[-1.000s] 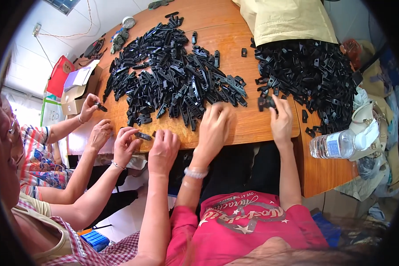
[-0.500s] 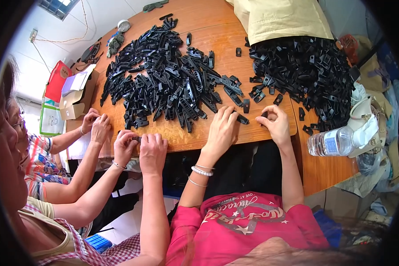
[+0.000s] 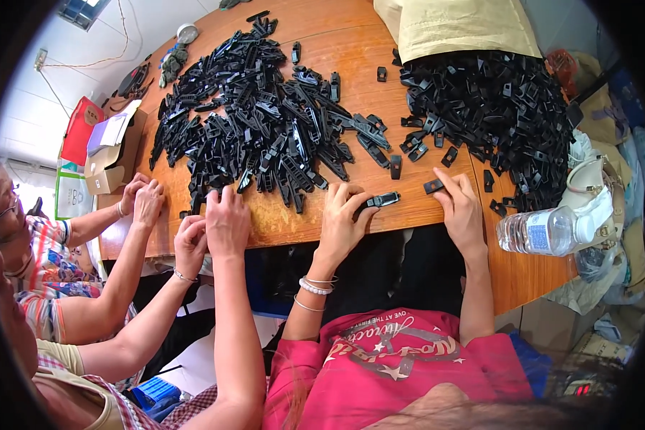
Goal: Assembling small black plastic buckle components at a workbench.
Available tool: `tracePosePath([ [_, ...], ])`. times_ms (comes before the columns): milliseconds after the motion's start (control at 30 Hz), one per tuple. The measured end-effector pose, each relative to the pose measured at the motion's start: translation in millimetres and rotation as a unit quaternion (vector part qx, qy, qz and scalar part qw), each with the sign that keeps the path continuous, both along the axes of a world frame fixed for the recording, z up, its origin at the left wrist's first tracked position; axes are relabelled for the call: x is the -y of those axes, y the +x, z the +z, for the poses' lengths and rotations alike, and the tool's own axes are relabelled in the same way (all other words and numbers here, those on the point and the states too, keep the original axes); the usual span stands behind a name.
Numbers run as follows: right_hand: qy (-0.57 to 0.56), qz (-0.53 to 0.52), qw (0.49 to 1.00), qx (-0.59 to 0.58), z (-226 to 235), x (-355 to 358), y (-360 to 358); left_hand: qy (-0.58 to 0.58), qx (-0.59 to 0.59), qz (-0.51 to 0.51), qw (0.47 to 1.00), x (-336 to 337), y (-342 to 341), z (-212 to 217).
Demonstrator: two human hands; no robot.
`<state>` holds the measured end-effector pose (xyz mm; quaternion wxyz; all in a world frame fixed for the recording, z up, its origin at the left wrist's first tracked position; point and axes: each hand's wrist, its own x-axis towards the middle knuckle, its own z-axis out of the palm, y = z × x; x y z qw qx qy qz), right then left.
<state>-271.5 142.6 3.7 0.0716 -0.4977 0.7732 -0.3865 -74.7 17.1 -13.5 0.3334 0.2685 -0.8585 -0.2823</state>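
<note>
Resting at the near edge of the wooden worktop (image 3: 380,36), the left hand (image 3: 342,218) pinches a long black clip (image 3: 380,201) while the right hand (image 3: 460,208) grips a small black piece (image 3: 433,186). Bare wood lies between the big clip heap (image 3: 265,122) and the right pile (image 3: 494,100); a water bottle (image 3: 541,231) lies near the right edge.

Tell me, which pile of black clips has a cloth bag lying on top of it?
The pile of black clips on the right side of the wooden table. A tan cloth bag covers its far edge. The bigger left pile lies uncovered.
</note>
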Motion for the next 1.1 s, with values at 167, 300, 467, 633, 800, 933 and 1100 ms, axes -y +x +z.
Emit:
tracePosePath([
  [167, -0.052, 0.048, 0.998, 0.0, -6, 10, 5, 0.016, 0.004, -0.019, 1.0, 4, -7, -2],
  [300, -0.033, 0.113, 0.983, 0.144, 1, 16, 17, 0.016, 0.013, -0.033, 0.999, 5, -5, -1],
  [467, -0.002, 0.181, 0.972, 0.151, 4, 26, 5, 0.03, 0.013, -0.062, 0.998, 10, -6, 1],
  [633, -0.048, 0.216, 0.969, 0.111, -7, 35, 17, 0.038, -0.001, -0.089, 0.995, 12, -9, 2],
  [800, -0.128, 0.024, 0.986, 0.105, -13, 44, 14, 0.448, -0.156, -0.023, 0.88, 11, 5, 7],
  [933, -0.012, 0.015, 0.998, -0.055, -12, 67, 27, 0.558, -0.395, -0.14, 0.716, 46, -7, -3],
  [1100, -0.006, 0.004, 0.999, -0.045, -10, 60, 25, 0.472, -0.216, -0.058, 0.853, 66, -50, 50],
])
